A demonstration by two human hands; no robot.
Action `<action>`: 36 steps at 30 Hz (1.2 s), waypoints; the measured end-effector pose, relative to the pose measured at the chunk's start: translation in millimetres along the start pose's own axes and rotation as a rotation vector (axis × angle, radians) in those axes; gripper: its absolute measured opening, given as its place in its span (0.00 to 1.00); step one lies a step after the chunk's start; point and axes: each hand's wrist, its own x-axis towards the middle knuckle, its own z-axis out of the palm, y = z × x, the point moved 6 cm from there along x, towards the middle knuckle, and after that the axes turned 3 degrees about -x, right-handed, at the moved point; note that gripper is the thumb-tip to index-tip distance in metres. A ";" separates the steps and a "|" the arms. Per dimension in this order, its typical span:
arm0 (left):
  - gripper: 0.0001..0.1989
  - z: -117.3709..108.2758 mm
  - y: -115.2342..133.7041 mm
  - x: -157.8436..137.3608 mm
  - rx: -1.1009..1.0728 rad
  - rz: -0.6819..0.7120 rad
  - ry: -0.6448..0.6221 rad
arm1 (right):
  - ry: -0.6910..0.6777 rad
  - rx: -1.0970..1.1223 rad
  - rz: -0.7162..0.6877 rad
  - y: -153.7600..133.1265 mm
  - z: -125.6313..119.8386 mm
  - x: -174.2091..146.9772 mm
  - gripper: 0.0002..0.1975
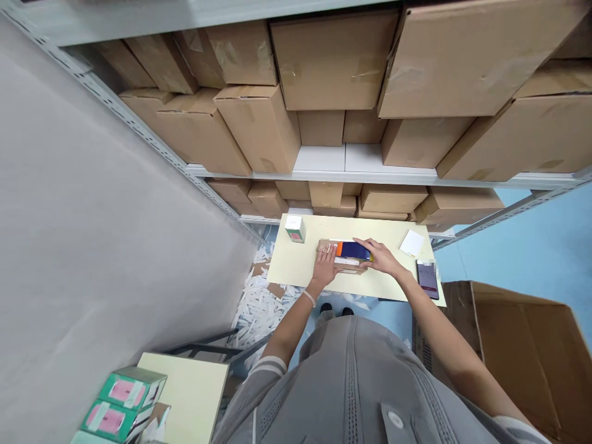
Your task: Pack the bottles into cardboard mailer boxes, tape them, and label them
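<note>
Toward four o'clock, the right hand [382, 257] partly hides the blue box [354, 250]; farther out, phone [427, 281] text is unreadable.

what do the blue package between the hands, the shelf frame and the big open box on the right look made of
Blue package: probably printed card, from its straight edges and smooth, slightly shiny face; plastic is possible.
Shelf frame: likely painted metal, pale grey, with punched slots along the upright.
Big open box: matte brown cardboard, with a creased panel.

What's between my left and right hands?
Head view: a navy-and-orange package and a cardboard box lie between your left hand and right hand.
</note>
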 end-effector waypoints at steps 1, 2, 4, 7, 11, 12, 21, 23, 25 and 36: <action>0.44 -1.6 -4.5 -0.3 -0.006 0.005 -0.003 | -0.005 -0.056 -0.018 -5.6 1.2 5.2 0.40; 0.44 -2.8 -7.4 -0.2 -0.013 0.012 -0.005 | -0.007 -0.095 -0.031 -9.2 2.2 9.4 0.38; 0.47 -4.1 -9.2 0.9 -0.029 0.017 -0.007 | -0.009 -0.115 -0.040 -10.2 3.5 15.1 0.34; 0.51 -4.0 -7.0 2.7 -0.043 -0.004 0.006 | -0.031 -0.066 -0.049 -2.5 5.3 17.9 0.33; 0.46 -2.8 -3.2 1.6 -0.042 0.006 0.029 | -0.056 0.010 -0.086 3.9 5.5 15.6 0.32; 0.44 -2.7 -3.3 1.1 -0.042 0.013 0.031 | -0.061 0.024 -0.095 3.7 4.8 14.3 0.31; 0.41 -6.7 -10.8 4.6 -0.029 -0.013 0.020 | -0.159 0.003 0.006 57.8 -55.8 -44.1 0.33; 0.41 -7.1 -9.1 5.3 -0.025 -0.008 0.017 | -0.183 0.027 0.078 74.3 -68.0 -64.8 0.37; 0.42 -7.3 -6.9 5.5 -0.023 -0.001 0.014 | -0.212 0.069 0.124 79.2 -68.8 -79.8 0.38; 0.44 -5.5 -4.4 4.1 0.011 0.013 -0.002 | -0.166 -0.037 0.118 81.3 -48.9 -71.3 0.23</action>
